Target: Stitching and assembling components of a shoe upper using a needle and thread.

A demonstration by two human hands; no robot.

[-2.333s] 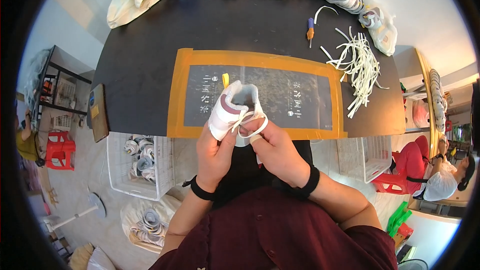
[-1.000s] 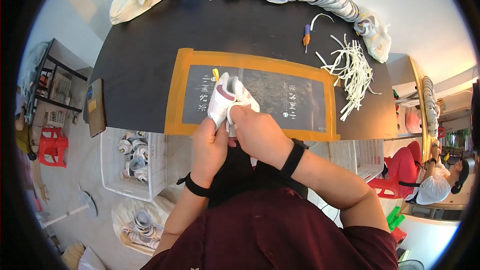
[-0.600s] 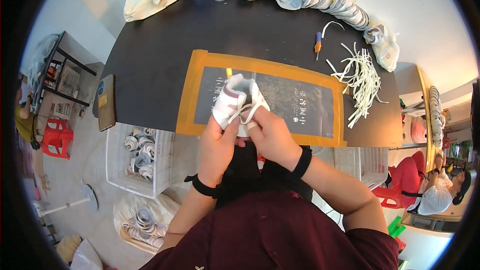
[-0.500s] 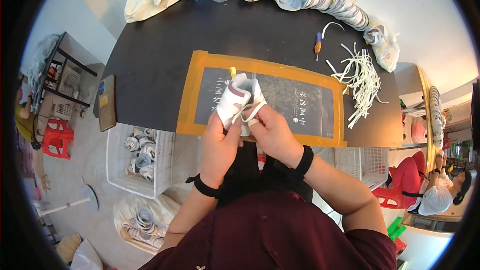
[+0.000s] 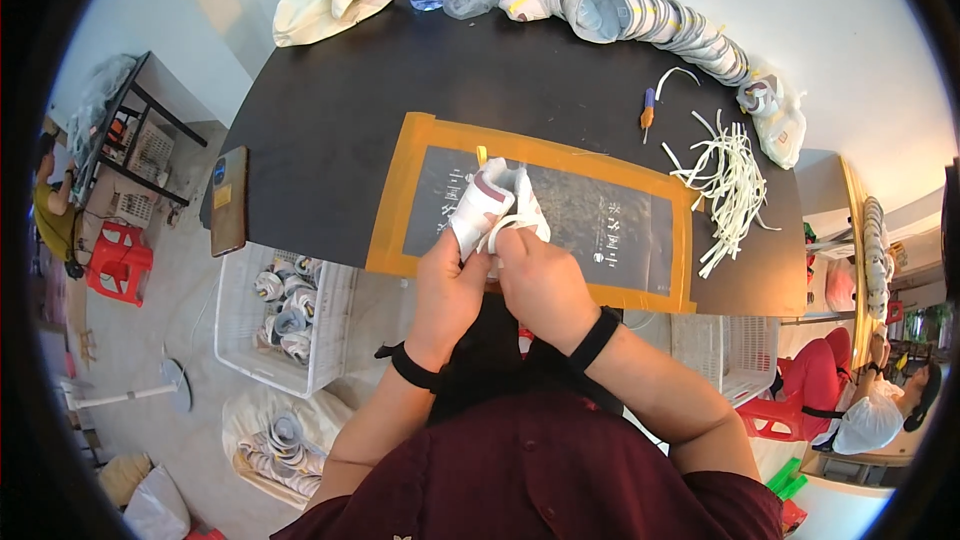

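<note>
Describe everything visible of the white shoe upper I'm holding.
The white shoe upper, maroon-patched and grey-lined, looks like fabric or leather, with a yellow tab at its far end. Opening upward, it's held over the orange-edged dark panel. Your left hand holds it; your right hand pinches its cream lace.

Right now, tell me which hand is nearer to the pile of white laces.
The right hand. It is at the white shoe, with the white laces beyond it to its right; the left hand holds the shoe's left side, farther from them.
</note>
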